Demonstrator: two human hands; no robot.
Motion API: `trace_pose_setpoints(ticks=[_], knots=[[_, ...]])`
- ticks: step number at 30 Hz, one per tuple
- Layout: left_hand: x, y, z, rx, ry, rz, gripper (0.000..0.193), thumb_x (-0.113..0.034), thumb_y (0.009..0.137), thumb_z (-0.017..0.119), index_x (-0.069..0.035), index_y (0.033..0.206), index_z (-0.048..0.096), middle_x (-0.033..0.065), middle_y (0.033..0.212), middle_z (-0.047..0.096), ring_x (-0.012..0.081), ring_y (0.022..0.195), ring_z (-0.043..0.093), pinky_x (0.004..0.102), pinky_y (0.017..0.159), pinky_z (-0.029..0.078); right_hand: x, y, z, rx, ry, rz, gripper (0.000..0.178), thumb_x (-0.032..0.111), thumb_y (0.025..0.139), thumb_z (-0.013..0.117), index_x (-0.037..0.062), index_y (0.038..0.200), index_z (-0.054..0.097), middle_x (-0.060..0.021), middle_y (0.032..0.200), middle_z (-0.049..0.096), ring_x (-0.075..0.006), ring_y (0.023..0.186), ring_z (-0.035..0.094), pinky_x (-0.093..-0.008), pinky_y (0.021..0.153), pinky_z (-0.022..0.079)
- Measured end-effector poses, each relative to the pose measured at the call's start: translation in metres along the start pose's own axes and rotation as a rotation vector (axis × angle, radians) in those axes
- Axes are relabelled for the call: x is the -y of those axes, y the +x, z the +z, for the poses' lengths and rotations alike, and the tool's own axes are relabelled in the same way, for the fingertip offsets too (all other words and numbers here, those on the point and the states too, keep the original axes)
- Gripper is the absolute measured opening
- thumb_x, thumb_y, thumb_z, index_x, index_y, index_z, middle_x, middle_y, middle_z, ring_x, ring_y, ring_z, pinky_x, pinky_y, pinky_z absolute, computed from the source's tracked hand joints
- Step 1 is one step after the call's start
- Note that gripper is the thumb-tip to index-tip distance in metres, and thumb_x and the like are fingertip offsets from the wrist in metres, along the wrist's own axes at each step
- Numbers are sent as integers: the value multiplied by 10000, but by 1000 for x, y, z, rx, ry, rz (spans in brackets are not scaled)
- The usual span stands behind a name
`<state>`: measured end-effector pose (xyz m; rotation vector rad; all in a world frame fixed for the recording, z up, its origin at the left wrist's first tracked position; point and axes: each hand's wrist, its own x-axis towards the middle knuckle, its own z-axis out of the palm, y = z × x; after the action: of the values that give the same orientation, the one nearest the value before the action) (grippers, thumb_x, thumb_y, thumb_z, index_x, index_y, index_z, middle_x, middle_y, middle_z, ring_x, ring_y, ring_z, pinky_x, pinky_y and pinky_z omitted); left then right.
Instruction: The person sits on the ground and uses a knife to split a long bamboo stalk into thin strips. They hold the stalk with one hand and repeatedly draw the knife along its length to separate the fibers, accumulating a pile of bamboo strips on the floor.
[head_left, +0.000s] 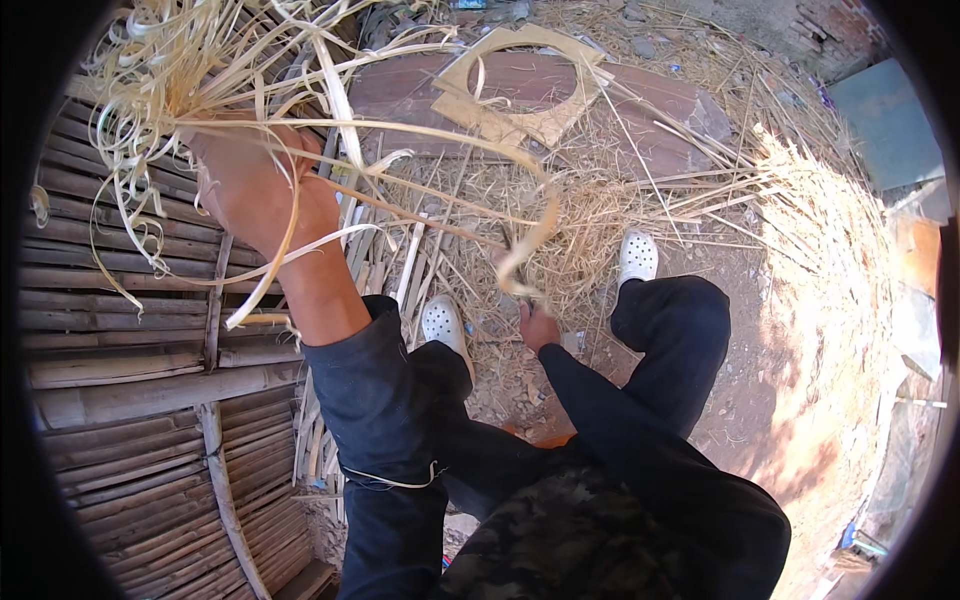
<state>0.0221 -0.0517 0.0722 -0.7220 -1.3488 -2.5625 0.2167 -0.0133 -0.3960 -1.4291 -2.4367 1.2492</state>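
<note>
High at the left, my left hand (262, 188) is closed around a thin bamboo strip (405, 212), which slants down toward the middle. A bushy bunch of pale curled shavings (160, 75) spreads around and beyond that fist. One broad shaving (535, 235) loops down near my right hand (540, 326), its lower end blurred by motion. Low in the middle, my right hand is closed, with a narrow dark piece showing at its top. The curl and the blur keep me from telling what it grips.
A slatted bamboo panel (130, 340) stands along the left. Ahead, a tan board with a round cut-out (455, 85) rests over a reddish-brown sheet (650, 95). Straw-like shavings (590, 220) litter the ground around my white clogs (638, 256). Long strips (700, 180) lie to the right.
</note>
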Motion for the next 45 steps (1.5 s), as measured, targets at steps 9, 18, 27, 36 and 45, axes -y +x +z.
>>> trace_pose_setpoints(ticks=[9, 18, 27, 36, 45], knots=[[2, 5, -17, -131, 104, 39, 325, -340, 964, 438, -125, 721, 413, -46, 513, 198, 66, 437, 205, 226, 425, 187, -5, 2, -3, 251, 502, 421, 569, 499, 905, 463, -28, 712, 554, -146, 567, 538, -254, 417, 527, -397, 447, 436], [1, 1, -25, -12, -120, -60, 330, -336, 920, 466, -111, 683, 421, -27, 514, 235, 75, 423, 212, 228, 420, 199, 192, -100, -119, 66, 679, -497, 452, 376, 976, 426, -15, 756, 485, -107, 527, 440, -237, 508, 501, -372, 528, 390], [-7, 10, -28, -118, -141, -114, 368, -331, 896, 471, -151, 596, 358, -35, 498, 224, 82, 417, 176, 232, 421, 206, 111, -30, -44, -30, 361, -154, 468, 362, 946, 468, -41, 721, 545, -263, 685, 578, -423, 674, 585, -444, 608, 446], [19, -14, 5, -120, -38, -110, 323, -313, 906, 479, -119, 654, 422, -12, 526, 316, 106, 400, 272, 238, 431, 311, 213, -68, -161, 90, 579, -463, 460, 350, 947, 475, -45, 727, 557, -252, 630, 548, -411, 632, 571, -443, 584, 437], [32, -10, 14, -227, -80, -213, 424, -416, 944, 440, -144, 628, 365, -34, 492, 248, 90, 410, 193, 254, 423, 232, 202, -70, -148, 41, 631, -421, 422, 338, 945, 489, -37, 763, 555, -238, 623, 540, -388, 618, 560, -434, 568, 426]])
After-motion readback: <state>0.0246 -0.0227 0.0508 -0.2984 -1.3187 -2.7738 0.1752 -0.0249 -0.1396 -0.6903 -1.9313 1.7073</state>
